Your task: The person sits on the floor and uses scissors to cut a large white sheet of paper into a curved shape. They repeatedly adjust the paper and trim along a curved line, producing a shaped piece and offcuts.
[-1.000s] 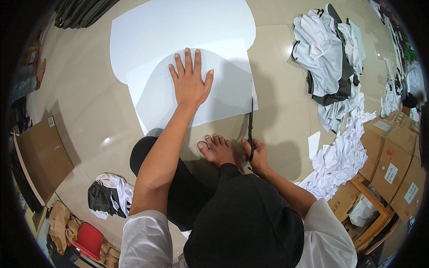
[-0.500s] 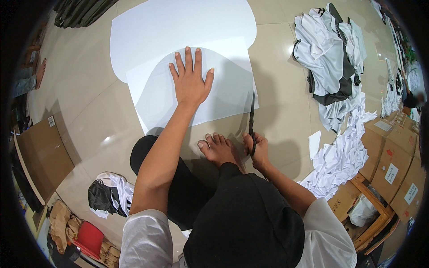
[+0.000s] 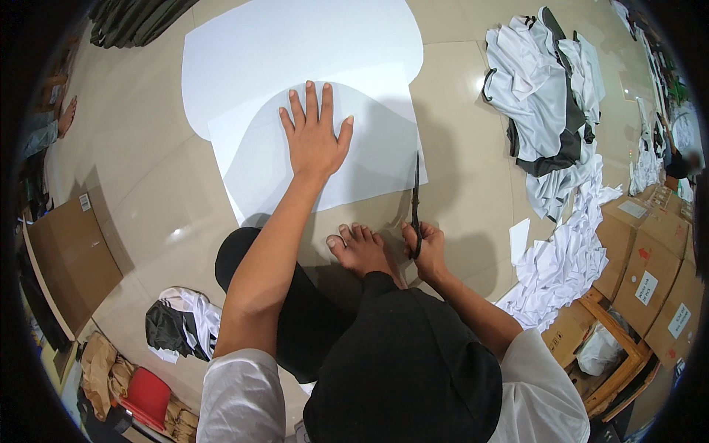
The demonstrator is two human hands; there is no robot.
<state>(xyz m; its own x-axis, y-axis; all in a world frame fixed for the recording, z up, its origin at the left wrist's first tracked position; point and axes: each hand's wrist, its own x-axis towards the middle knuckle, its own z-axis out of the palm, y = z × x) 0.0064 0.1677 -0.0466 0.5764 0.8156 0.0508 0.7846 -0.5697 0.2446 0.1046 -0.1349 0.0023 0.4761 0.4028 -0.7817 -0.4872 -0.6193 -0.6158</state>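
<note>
My left hand (image 3: 314,140) lies flat with fingers spread on a pale grey, dome-shaped piece (image 3: 255,162). That piece rests on a white sheet (image 3: 225,144), and I cannot tell whether they are fabric or paper. In my right hand (image 3: 427,249) is a pair of dark scissors (image 3: 415,199), my fingers around the handles. The blades point away from me at the sheet's right lower corner, and look nearly closed. Beyond, a larger white piece with rounded sides (image 3: 295,37) lies partly under the sheet. My bare foot (image 3: 360,247) is just below the sheet's near edge.
White and dark garments (image 3: 535,96) lie heaped at right, above a pile of white scraps (image 3: 557,277). Cardboard boxes (image 3: 639,258) stand at far right, another box (image 3: 74,258) at left. A small cloth bundle (image 3: 181,325) sits by my left knee. Another person's foot (image 3: 68,117) shows at far left.
Almost nothing differs. The view has shifted very slightly; my left hand stays flat on the piece and my right hand keeps the scissors at the same corner.
</note>
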